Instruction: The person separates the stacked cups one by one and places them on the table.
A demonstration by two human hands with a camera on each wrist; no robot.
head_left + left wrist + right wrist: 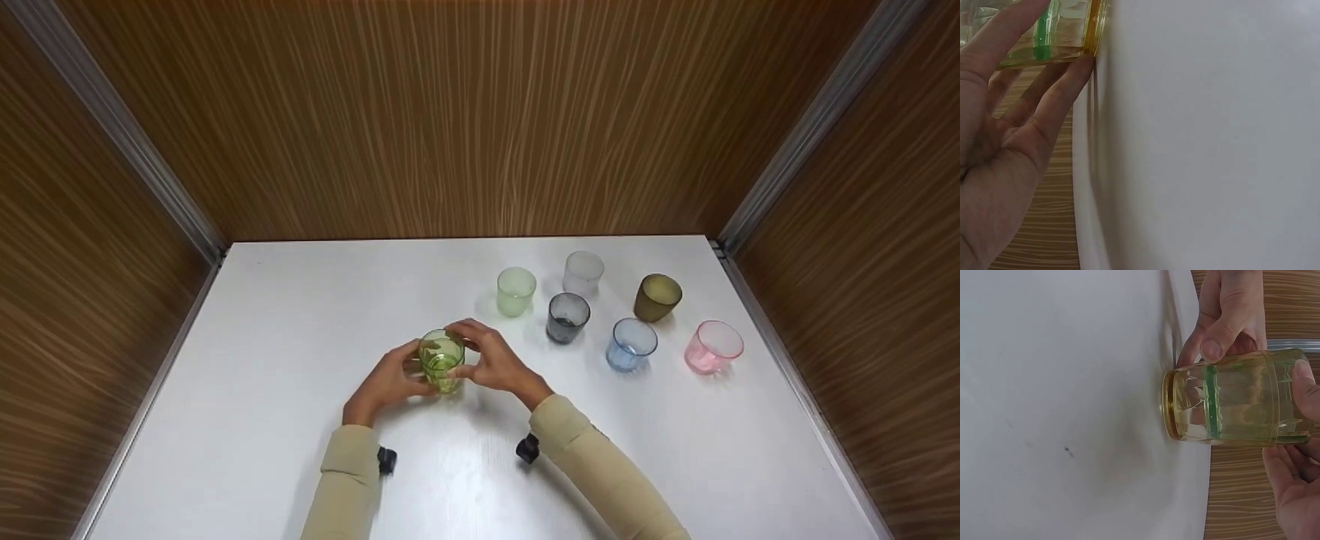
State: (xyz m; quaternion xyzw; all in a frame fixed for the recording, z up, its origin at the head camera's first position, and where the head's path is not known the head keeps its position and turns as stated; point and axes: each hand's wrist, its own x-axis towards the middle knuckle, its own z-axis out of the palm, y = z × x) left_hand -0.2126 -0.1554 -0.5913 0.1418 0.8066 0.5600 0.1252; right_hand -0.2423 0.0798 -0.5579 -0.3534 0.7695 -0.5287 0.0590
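In the head view a green glass (439, 346) sits nested inside a yellow glass (444, 385) at the middle of the table. My left hand (384, 384) grips the lower, yellow glass from the left. My right hand (496, 363) holds the upper, green glass near its rim from the right. The right wrist view shows the yellow glass (1241, 396) with its base at the white surface. The green glass (1286, 416) sticks out past its rim, its base a green band within. In the left wrist view, fingers (1064, 93) lie along the yellow glass (1067, 50).
On the right of the white table (262, 360) stand a pale green glass (515, 294), a clear glass (583, 273), a grey glass (567, 319), a blue glass (630, 346), an olive glass (657, 298) and a pink glass (712, 348). Wood-grain panels (465, 120) enclose the table.
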